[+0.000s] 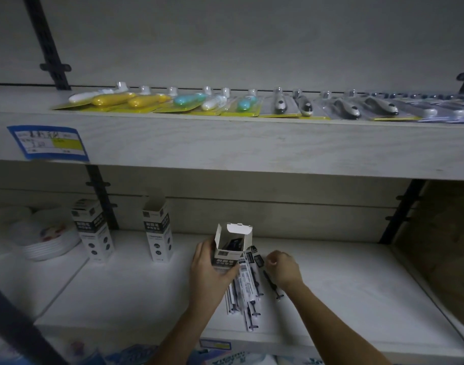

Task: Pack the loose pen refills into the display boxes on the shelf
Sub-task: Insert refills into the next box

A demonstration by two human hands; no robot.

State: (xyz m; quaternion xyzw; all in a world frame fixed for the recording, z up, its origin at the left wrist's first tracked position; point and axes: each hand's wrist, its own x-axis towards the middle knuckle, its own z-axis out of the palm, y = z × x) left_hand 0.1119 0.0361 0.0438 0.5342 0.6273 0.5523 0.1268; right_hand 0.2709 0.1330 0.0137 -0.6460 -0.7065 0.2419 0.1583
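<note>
Your left hand (pixel 212 267) grips open box (pixel 227 255) standing on shelf (pixel 357 285). Right hand (pixel 283 267) curled; can't tell if you hold anything. Refills (pixel 248 299) lie between hands, touching box, long way pointing at you. Right hand nearer.

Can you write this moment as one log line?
left hand grips open box | right hand curled over loose refills, grip unclear | pile on shelf
</note>
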